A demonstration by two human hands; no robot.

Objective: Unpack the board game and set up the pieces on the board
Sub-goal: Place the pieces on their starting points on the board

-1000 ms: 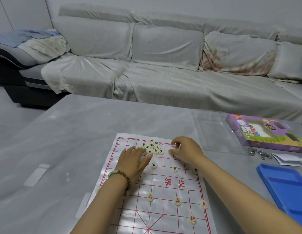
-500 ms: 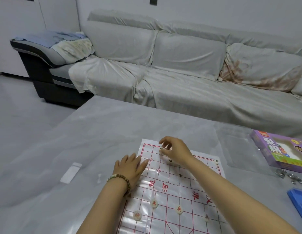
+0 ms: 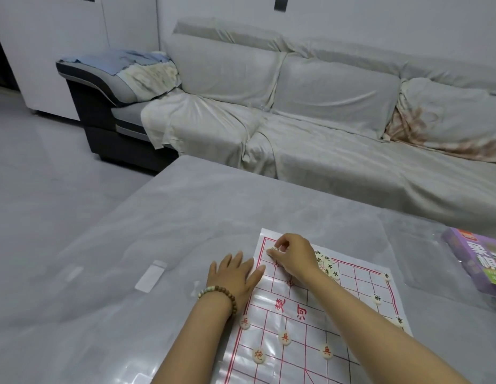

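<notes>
Movement since a moment ago: right hand [image 3: 292, 256] now farther along the board [image 3: 310, 309], at its far corner, fingers curled, pinching a piece [image 3: 271, 251]. Left hand [image 3: 235, 275] still flat, fingers straight, pressing the board edge. Loose pieces [image 3: 328, 266] just right of the right wrist. Grey desk [image 3: 185, 231] underneath, purple box [image 3: 476, 261] well right, covered sofa [image 3: 324, 106] beyond.

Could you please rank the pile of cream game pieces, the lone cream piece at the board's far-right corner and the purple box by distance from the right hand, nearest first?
1. Pile of cream round game pieces: beside the right hand, on the white red-lined board.
2. Lone cream piece: at the board's far-right corner.
3. Purple cardboard game box: off the board, far right.
</notes>
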